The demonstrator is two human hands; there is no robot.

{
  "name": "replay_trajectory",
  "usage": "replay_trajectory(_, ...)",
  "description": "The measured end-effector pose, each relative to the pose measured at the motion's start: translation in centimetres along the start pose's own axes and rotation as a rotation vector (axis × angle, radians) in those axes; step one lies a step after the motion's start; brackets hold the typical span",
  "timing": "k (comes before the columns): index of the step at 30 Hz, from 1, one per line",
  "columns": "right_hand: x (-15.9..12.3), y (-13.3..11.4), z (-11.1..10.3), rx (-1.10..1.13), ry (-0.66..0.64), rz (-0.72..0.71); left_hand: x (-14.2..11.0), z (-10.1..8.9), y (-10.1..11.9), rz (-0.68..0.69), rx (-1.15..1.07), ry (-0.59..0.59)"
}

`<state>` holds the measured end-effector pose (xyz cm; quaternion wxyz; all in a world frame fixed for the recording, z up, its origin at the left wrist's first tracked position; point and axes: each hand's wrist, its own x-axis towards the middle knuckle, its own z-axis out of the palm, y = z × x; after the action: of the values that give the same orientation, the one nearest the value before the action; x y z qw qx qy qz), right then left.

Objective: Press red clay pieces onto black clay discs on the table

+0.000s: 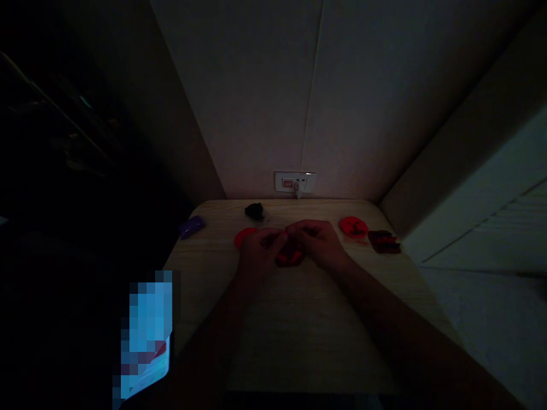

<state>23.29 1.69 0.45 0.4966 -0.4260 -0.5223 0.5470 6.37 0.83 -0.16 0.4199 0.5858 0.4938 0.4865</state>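
Over the far half of a light wooden table, my left hand [260, 247] and my right hand [318, 240] meet with their fingertips pinched together. The dim light hides what sits between the fingers. Just under them shows a dark red, roughly rounded piece [290, 259] with brighter red patches; I cannot tell whether the fingers grip it. A bright red round piece [243, 237] is partly covered by my left hand. To the right of my right hand lies a red disc [354, 226] with dark marks, and beside it a dark red flat piece [384, 241].
The wooden table [299, 330] stands against a wall. A small black item [254, 211] lies near its back edge, and a purple packet [192, 226] at its left edge. A wall socket [294, 183] holds a plug. A lit screen [149, 336] glows at the lower left.
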Motion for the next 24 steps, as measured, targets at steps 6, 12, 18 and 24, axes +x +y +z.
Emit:
replay_trajectory(6, 0.1, 0.1, 0.1, -0.016, 0.040, 0.004, -0.1, 0.1, 0.1, 0.007, 0.002, 0.004)
replay_trajectory(12, 0.6, -0.7, -1.3, -0.058, 0.076, -0.020, 0.0, -0.4, 0.2, 0.071, 0.038, 0.164)
replay_trajectory(18, 1.1, -0.1, -2.8, -0.200, -0.056, 0.046, 0.3, -1.0, -0.5, 0.154, 0.393, 0.211)
replay_trajectory(24, 1.2, -0.1, -2.6, -0.276, -0.123, 0.044, 0.2, -0.7, -0.4, 0.221, 0.544, 0.139)
